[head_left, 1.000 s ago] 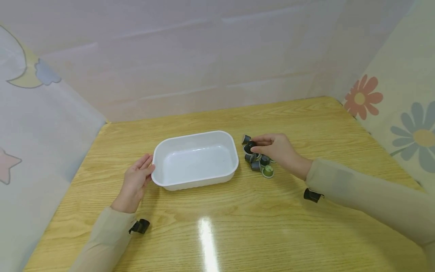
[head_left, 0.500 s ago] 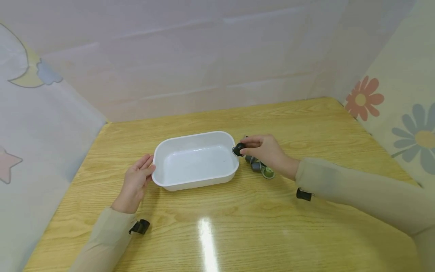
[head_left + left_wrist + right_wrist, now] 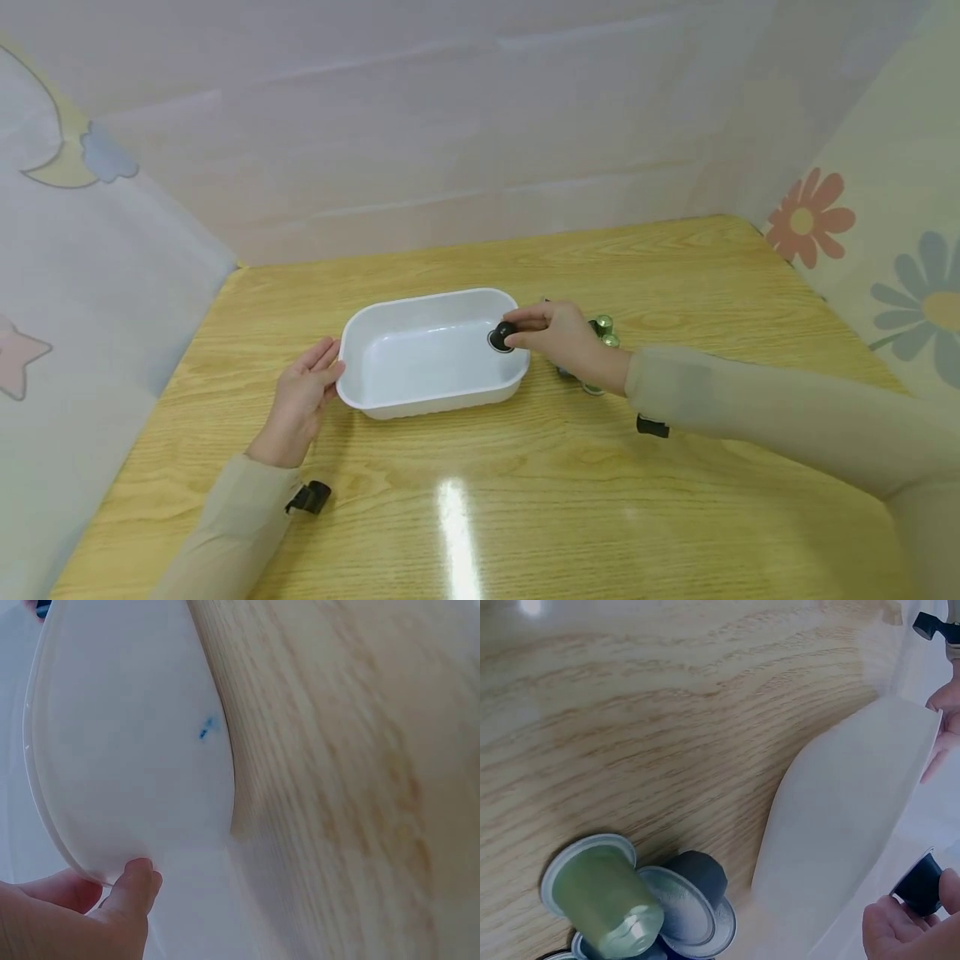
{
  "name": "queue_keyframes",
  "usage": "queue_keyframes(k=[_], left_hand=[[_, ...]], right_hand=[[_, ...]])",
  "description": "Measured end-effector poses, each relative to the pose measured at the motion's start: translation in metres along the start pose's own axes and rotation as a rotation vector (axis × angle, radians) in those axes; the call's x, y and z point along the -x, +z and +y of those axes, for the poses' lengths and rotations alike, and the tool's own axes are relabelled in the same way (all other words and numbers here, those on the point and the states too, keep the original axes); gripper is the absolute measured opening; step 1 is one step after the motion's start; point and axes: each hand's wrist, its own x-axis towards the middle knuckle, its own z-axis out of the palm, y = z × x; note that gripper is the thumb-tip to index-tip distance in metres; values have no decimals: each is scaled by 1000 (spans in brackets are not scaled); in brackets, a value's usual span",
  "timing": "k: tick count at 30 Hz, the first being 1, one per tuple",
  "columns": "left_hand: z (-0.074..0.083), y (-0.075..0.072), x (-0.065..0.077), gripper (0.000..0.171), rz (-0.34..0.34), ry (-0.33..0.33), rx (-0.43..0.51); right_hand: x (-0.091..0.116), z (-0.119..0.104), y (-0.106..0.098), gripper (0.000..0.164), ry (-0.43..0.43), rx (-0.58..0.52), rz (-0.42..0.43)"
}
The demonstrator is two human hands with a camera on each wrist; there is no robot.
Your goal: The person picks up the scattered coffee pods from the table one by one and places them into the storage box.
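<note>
A white rectangular tub (image 3: 431, 407) with rounded corners stands on the table. At its left end my left hand (image 3: 295, 408) holds the rim, thumb on one side and fingers on the other; the left wrist view shows this grip on the tub wall (image 3: 135, 750) up close. My right hand (image 3: 564, 337) pinches a black coffee capsule (image 3: 502, 335) by its body, foil rim downward, over the right end of the tub. In the right wrist view that dark capsule (image 3: 921, 883) sits between thumb and fingers, past the tub's edge.
Several more coffee capsules lie heaped right of the tub, partly hidden by my right hand, among them a green capsule (image 3: 604, 324) and, seen from the right wrist, a dark grey capsule (image 3: 697, 877). The wooden table (image 3: 360, 517) meets a wall covering behind.
My right hand has lifted the black capsule off the heap and carried it left, across the tub's right rim to above its inside. My left hand has stayed at the rim.
</note>
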Motion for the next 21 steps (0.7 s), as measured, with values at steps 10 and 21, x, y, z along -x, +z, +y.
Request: queue_keyframes(k=[10, 21], left_hand=[[1, 0, 0, 60, 1, -6, -10], [1, 1, 0, 60, 7, -5, 2]], right_hand=[[-5, -6, 11, 38, 13, -8, -53], [-14, -5, 27, 37, 50, 38, -100]])
